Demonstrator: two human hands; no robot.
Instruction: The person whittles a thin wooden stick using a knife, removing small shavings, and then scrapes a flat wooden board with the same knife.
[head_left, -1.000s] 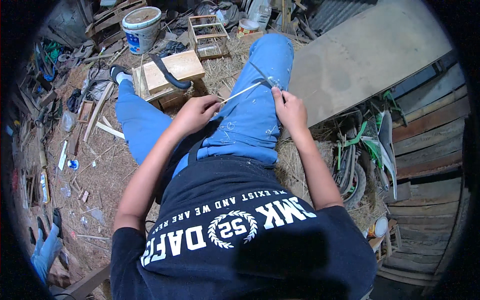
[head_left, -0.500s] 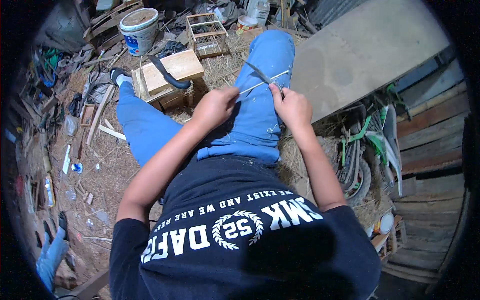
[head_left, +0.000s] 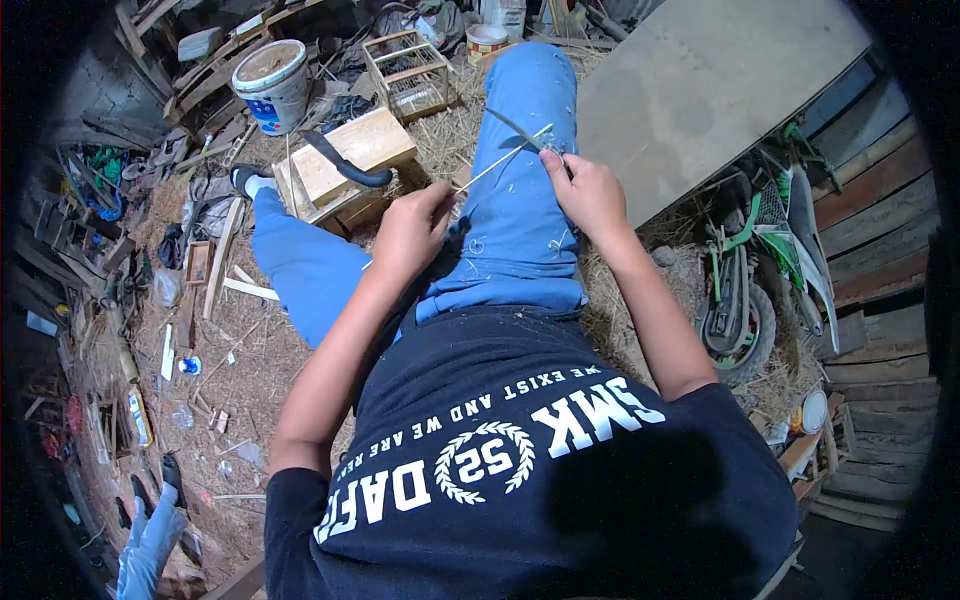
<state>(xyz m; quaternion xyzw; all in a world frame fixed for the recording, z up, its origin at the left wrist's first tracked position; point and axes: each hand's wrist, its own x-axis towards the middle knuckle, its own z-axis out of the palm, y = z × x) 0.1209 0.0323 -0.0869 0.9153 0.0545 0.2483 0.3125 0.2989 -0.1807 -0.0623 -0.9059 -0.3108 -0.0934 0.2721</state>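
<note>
Looks to me like a whittling step: the left hand (head_left: 415, 228) has a thin pale stick (head_left: 490, 171) pinched between thumb and fingers, and the right hand (head_left: 590, 197) is wrapped around a small knife (head_left: 512, 125), thumb up by the base of the blade. The handle is pretty much buried in that fist, so no idea what it looks like.

The stick runs forward and to the right from the left-hand pinch and crosses the blade just ahead of the right thumb, its far tip poking out a little beyond. Can't tell if the thumb is actually pressing stick against steel, or how deep the edge bites. All of this sits right over the blue trouser leg (head_left: 505, 225), with curly shavings (head_left: 475, 246) on the fabric closer to the body than the grips.

Next move, I'd say, calls for a steady blade, light even pressure and a straight pull on the stick, maybe a small roll for an even face. Thin stock like that could snap if the edge digs in, and that thumb's awfully close.

Left and forward of the left hand there's a wooden block (head_left: 375, 137) with a dark-handled blade (head_left: 360, 176) lying on it.
</note>
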